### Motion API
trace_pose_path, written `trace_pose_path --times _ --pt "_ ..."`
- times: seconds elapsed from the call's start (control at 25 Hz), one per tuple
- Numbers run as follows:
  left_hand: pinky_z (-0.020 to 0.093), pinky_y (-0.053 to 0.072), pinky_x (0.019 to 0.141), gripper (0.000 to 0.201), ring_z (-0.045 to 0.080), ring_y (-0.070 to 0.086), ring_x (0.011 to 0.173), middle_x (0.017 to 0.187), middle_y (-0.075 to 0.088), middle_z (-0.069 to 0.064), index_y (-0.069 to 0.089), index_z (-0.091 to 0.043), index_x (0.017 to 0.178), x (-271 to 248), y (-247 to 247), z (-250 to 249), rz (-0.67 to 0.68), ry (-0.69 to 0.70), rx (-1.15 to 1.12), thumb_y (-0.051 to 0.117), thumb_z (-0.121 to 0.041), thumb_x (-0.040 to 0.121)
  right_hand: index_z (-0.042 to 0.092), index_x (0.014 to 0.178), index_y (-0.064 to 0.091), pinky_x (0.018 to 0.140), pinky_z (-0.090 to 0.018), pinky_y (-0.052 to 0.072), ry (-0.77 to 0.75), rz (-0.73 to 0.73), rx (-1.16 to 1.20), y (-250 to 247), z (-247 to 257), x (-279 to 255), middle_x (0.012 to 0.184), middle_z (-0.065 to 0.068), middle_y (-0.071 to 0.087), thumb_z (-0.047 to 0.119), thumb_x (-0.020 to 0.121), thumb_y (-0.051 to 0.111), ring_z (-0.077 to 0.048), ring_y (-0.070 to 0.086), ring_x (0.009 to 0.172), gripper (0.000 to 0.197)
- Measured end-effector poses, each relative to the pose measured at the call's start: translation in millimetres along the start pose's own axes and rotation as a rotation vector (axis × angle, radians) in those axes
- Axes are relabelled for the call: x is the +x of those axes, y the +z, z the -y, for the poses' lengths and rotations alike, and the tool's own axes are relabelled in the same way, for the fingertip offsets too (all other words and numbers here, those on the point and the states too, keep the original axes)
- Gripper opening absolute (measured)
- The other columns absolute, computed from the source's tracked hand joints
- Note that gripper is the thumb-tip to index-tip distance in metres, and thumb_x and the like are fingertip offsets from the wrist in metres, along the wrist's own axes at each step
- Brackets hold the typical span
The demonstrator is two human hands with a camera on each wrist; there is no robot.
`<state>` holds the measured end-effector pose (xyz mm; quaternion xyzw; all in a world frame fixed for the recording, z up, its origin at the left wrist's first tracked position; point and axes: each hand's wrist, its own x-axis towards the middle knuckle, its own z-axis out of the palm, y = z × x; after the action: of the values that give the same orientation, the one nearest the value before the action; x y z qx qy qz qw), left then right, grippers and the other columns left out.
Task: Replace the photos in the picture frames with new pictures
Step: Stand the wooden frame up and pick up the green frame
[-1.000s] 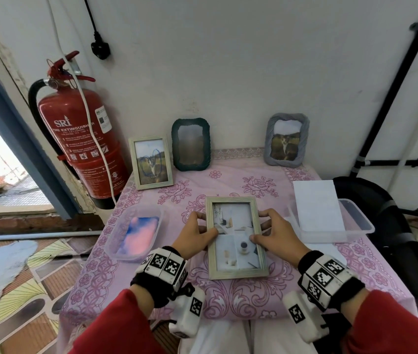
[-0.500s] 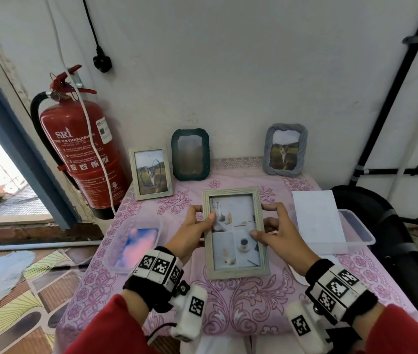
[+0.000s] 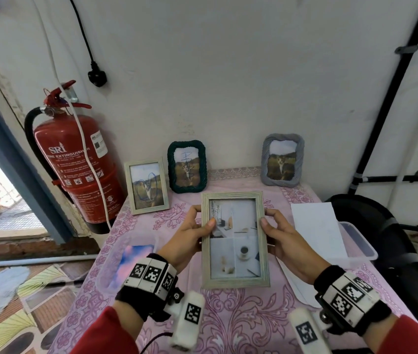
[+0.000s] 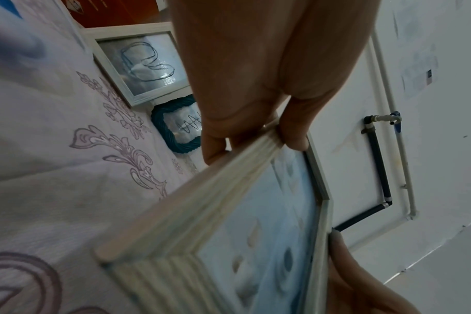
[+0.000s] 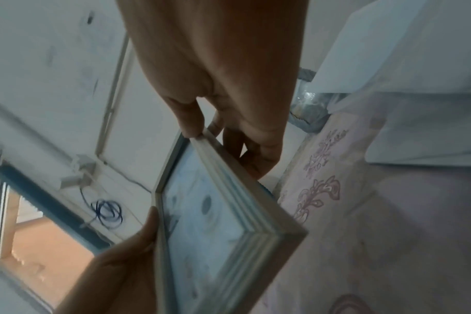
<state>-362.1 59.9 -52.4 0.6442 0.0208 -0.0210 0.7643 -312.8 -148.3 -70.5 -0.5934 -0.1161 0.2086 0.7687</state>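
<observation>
A pale wooden picture frame with a light photo of cups is held up above the pink tablecloth, tilted toward me. My left hand grips its left edge, thumb on the front. My right hand grips its right edge the same way. The left wrist view shows the frame pinched between thumb and fingers; the right wrist view shows the frame pinched too. Against the wall stand three more frames: a wooden one, a dark green one and a grey one.
A clear tub holding a pink-blue picture sits left of the hands. Another clear tub with white paper across it sits at the right. A red fire extinguisher stands left of the table, a black chair to the right.
Both hands have lifted the wooden frame off the tablecloth and tipped it up toward me. The head view has also tilted up a little.
</observation>
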Motion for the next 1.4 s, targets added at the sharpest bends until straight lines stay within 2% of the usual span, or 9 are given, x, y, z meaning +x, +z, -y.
trace_pose_path --times 0.16,0.32,0.48,0.6,0.76,0.88,0.96,1.16,1.4 --pt "0.034 0.048 0.074 0.021 0.02 0.06 0.079 0.091 0.065 0.008 0.042 -0.019 0.112 11 2 -5 0.04 0.029 0.01 0.048 -0.011 0.094 0.018 0.12 0.049 0.071 -0.028 0.045 -0.003 0.024 0.104 -7 12 5 0.099 -0.001 0.064 0.02 0.095 0.045 -0.017 0.057 0.079 0.025" --pt "0.035 0.047 0.074 0.026 0.019 0.06 0.081 0.092 0.066 0.007 0.043 -0.021 0.118 27 5 -11 0.043 0.056 0.057 0.049 -0.013 0.094 0.019 0.118 0.05 0.07 -0.03 0.047 -0.025 0.006 0.042 -12 25 13 0.098 -0.003 0.066 0.02 0.096 0.045 -0.018 0.058 0.079 0.023" --pt "0.039 0.053 0.077 0.033 0.021 0.065 0.087 0.096 0.07 0.005 0.04 -0.026 0.123 54 8 -21 0.046 0.101 0.146 0.051 -0.018 0.093 0.022 0.116 0.05 0.063 -0.028 0.048 -0.043 -0.044 -0.045 -19 47 34 0.095 -0.001 0.066 0.022 0.097 0.045 -0.016 0.06 0.078 0.02" --pt "0.034 0.055 0.071 0.037 0.017 0.066 0.088 0.099 0.069 0.002 0.037 -0.029 0.126 80 7 -29 0.036 0.13 0.15 0.05 -0.017 0.094 0.023 0.115 0.049 0.061 -0.027 0.047 -0.023 -0.053 -0.049 -25 62 60 0.089 0.003 0.065 0.021 0.097 0.045 -0.013 0.061 0.074 0.018" --pt "0.035 0.053 0.07 0.04 0.018 0.063 0.085 0.095 0.067 0.002 0.039 -0.021 0.13 128 1 -34 -0.069 0.166 0.133 0.051 -0.012 0.094 0.019 0.115 0.048 0.057 -0.026 0.048 -0.002 -0.069 -0.103 -31 81 109 0.086 0.001 0.061 0.016 0.097 0.046 -0.012 0.059 0.068 0.018" --pt "0.028 0.053 0.063 0.037 0.015 0.063 0.078 0.094 0.066 0.004 0.04 -0.02 0.127 165 -6 -33 -0.082 0.163 0.103 0.051 -0.009 0.094 0.013 0.115 0.048 0.066 -0.034 0.049 0.05 -0.102 -0.221 -41 93 149 0.084 -0.004 0.058 0.01 0.096 0.049 -0.018 0.056 0.07 0.02" --pt "0.024 0.053 0.058 0.036 0.012 0.065 0.073 0.093 0.066 0.006 0.04 -0.024 0.124 190 -12 -29 -0.083 0.151 0.092 0.051 -0.008 0.093 0.01 0.111 0.051 0.068 -0.033 0.049 0.093 -0.129 -0.336 -51 101 175 0.079 -0.006 0.058 0.006 0.092 0.055 -0.019 0.055 0.067 0.019" --pt "0.026 0.054 0.053 0.046 0.01 0.068 0.066 0.09 0.066 0.006 0.034 -0.028 0.126 248 -22 -8 -0.103 0.118 0.06 0.051 -0.003 0.092 0.01 0.108 0.052 0.046 -0.021 0.051 0.097 -0.129 -0.589 -72 107 230 0.061 -0.005 0.065 0.003 0.086 0.063 -0.012 0.061 0.048 0.026" --pt "0.027 0.053 0.05 0.052 0.012 0.069 0.064 0.088 0.069 0.009 0.032 -0.032 0.125 291 -32 13 -0.108 0.086 0.043 0.052 0.001 0.091 0.01 0.112 0.048 0.053 -0.026 0.056 0.135 -0.091 -0.65 -95 91 274 0.071 -0.011 0.065 0.002 0.085 0.065 -0.016 0.063 0.052 0.033"
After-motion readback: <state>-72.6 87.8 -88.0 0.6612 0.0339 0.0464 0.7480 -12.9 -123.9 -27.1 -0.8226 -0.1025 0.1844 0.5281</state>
